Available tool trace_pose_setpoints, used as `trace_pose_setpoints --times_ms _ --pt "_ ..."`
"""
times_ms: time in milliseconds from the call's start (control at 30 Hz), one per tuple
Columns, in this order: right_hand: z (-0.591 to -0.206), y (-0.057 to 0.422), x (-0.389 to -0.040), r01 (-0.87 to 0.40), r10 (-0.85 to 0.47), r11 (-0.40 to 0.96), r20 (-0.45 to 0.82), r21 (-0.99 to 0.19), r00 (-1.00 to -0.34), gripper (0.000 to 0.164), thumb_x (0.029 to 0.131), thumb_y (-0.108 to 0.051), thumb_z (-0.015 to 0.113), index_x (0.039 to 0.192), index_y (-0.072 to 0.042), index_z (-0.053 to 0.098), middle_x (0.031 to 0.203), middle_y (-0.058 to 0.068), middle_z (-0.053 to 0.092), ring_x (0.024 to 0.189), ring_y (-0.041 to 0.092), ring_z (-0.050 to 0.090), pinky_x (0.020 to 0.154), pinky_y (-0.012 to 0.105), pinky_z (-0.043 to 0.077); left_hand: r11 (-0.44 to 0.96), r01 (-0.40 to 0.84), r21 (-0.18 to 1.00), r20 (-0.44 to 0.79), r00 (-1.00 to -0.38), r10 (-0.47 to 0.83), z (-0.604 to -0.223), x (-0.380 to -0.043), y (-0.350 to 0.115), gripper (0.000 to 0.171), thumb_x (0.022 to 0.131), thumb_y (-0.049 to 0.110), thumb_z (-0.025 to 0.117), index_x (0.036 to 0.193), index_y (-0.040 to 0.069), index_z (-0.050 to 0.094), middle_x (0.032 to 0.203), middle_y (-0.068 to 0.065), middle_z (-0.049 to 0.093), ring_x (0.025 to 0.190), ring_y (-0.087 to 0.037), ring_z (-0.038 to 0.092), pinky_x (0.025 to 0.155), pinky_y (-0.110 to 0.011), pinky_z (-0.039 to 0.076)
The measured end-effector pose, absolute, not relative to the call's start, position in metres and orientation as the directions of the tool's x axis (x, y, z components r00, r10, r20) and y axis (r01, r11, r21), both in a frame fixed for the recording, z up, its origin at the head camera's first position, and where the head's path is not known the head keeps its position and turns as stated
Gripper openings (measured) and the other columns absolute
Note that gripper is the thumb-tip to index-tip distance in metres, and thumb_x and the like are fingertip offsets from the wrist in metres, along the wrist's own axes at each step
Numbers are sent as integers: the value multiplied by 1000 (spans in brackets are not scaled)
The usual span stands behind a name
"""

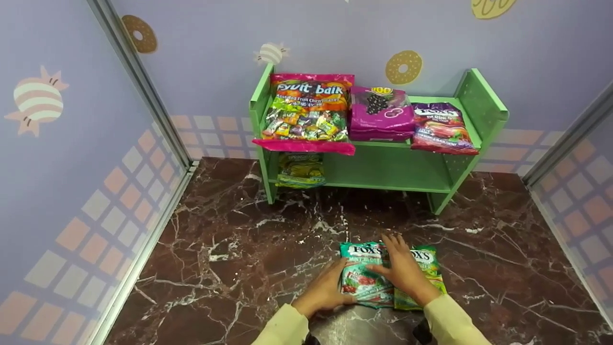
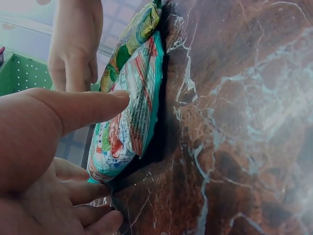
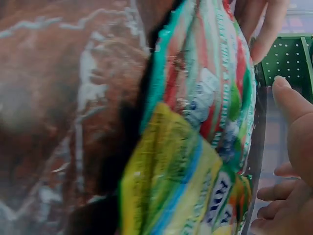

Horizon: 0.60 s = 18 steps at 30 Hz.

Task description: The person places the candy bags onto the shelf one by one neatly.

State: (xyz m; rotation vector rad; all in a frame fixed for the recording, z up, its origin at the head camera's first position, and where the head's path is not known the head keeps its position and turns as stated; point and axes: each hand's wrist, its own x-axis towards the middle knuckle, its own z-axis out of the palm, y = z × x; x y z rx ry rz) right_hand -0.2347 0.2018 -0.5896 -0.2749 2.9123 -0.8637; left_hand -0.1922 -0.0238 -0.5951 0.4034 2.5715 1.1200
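Note:
A teal FOX'S mint candy bag [image 1: 366, 280] lies flat on the floor. Against its right side, partly overlapped, is a green and yellow FOX'S candy bag [image 1: 426, 263]. My left hand [image 1: 325, 290] is at the teal bag's left edge, thumb extended along the near corner and fingers reaching the side. In the left wrist view, that thumb [image 2: 105, 105] stretches straight across in front of the teal bag. My right hand [image 1: 404, 268] spreads over where the two bags meet, fingers straight and pointing toward the shelf. It covers part of both FOX'S labels.
A green two-tier shelf [image 1: 392, 167] stands by the back wall. On top are a Fyvit baik candy bag [image 1: 309, 115], a purple bag [image 1: 381, 115] and a FOX'S berries bag [image 1: 443, 127]. One yellow bag [image 1: 300, 170] sits on the lower tier. Walls flank the marble floor [image 1: 230, 258].

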Motion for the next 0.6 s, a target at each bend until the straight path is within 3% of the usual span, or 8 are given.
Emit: trace_pose_setpoints --times_ms 167,367,600 --pt "-594 206 -227 -141 -197 826 -46 -546 -979 102 76 -53 75 152 -4 28 155 26 27 145 48 14 107 68 28 673 148 724 -162 -913 375 -596 -193 -23 102 73 31 84 153 8 26 156 -19 32 142 -40 31 112 -57 33" --pt "-601 210 -220 -187 -228 856 -27 -483 -973 109 70 -64 74 151 -5 32 155 25 30 145 48 17 106 69 29 718 219 660 -130 -909 397 -601 -195 -22 93 74 35 83 152 21 34 155 -23 31 143 -45 28 108 -64 32" --pt "-604 212 -217 -213 -240 852 5 -478 -971 101 71 -56 78 149 -6 37 155 25 29 144 47 20 106 69 29 777 280 563 -129 -899 418 -603 -196 -21 85 77 47 77 150 26 37 156 -20 30 144 -43 26 108 -64 33"
